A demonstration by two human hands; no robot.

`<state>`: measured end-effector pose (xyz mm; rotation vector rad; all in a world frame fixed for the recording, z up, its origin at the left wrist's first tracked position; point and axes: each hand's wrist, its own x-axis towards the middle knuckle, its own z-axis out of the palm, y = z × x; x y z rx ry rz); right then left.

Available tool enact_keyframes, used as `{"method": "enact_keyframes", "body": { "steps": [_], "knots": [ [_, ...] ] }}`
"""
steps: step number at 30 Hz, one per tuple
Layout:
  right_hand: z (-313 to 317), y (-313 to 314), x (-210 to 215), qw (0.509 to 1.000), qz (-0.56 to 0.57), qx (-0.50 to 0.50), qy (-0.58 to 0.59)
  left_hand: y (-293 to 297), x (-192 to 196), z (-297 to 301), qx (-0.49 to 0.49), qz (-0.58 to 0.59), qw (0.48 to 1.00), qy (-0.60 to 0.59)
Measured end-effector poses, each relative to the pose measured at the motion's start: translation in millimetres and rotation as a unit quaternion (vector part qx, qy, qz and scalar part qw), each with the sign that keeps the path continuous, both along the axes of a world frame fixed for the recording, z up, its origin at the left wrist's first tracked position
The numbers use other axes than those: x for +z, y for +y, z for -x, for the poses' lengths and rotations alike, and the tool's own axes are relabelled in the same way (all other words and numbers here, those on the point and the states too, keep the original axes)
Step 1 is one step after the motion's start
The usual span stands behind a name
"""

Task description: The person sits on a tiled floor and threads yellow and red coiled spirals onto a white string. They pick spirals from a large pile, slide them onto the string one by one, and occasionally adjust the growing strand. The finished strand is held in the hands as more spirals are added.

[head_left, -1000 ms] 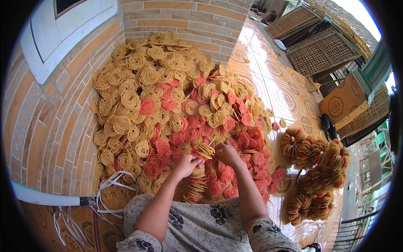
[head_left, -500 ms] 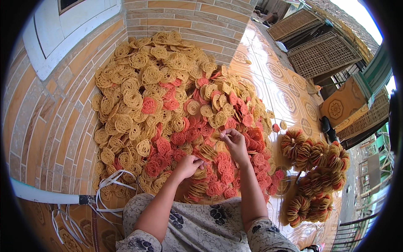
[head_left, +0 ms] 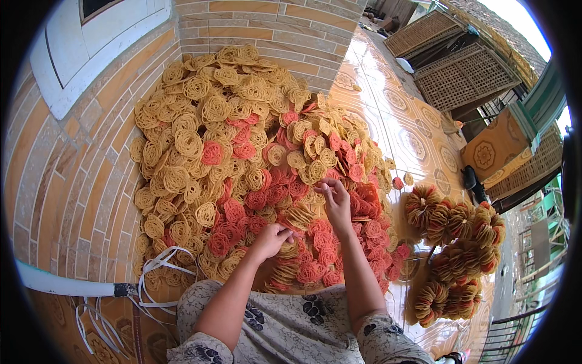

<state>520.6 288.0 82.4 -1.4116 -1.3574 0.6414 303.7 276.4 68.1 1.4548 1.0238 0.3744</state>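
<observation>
A big heap of round, lacy crackers, yellow (head_left: 188, 144) and red (head_left: 233, 210), lies before me. Low over the heap, my left hand (head_left: 271, 242) is closed with thumb and forefinger pinched together. What it pinches is too small to make out. Just beyond its fingertips is a close-packed stack of yellow crackers (head_left: 300, 216); another row (head_left: 286, 268) of mixed colours hangs below that hand. To the right, my right hand (head_left: 334, 199) is curled, its fingertips close to yellow crackers on the heap. Anything between those fingers is hidden.
Bundled rings of crackers (head_left: 459, 222) sit on the tiled floor (head_left: 412, 142) at right. White strips (head_left: 159, 261) hang from a pale pole (head_left: 66, 280) at lower left. A brick-patterned wall (head_left: 91, 176) borders the heap. Woven racks (head_left: 464, 77) stand at the far right.
My right hand has moved slightly up and away from the stack, its fingers more curled. My left hand has stayed nearly in place.
</observation>
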Motion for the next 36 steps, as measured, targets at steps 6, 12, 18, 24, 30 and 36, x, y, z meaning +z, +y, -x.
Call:
{"method": "enact_keyframes", "body": {
  "steps": [6, 12, 18, 24, 30, 36],
  "knots": [
    [2, 2, -43, 0.877, -0.007, -0.085, -0.473, 0, -8, -1, 0.044, -0.02, 0.999, -0.022],
    [-19, 2, -39, 0.969, 0.066, -0.069, -0.228, 3, -19, 0, 0.028, -0.056, 0.998, 0.008],
    [1, -2, -49, 0.853, 0.035, -0.068, -0.517, 2, -22, 1, 0.036, -0.05, 0.998, -0.013],
    [-17, 1, -29, 0.974, 0.065, -0.11, -0.189, 3, -21, 1, 0.032, -0.051, 0.998, 0.001],
    [-2, -8, 1, 0.99, 0.087, -0.051, -0.099, 2, -17, 1, 0.035, -0.05, 0.998, 0.012],
    [1, -11, 20, 0.983, 0.002, 0.002, -0.183, 4, -21, 2, 0.014, -0.063, 0.996, 0.054]
  ]
}}
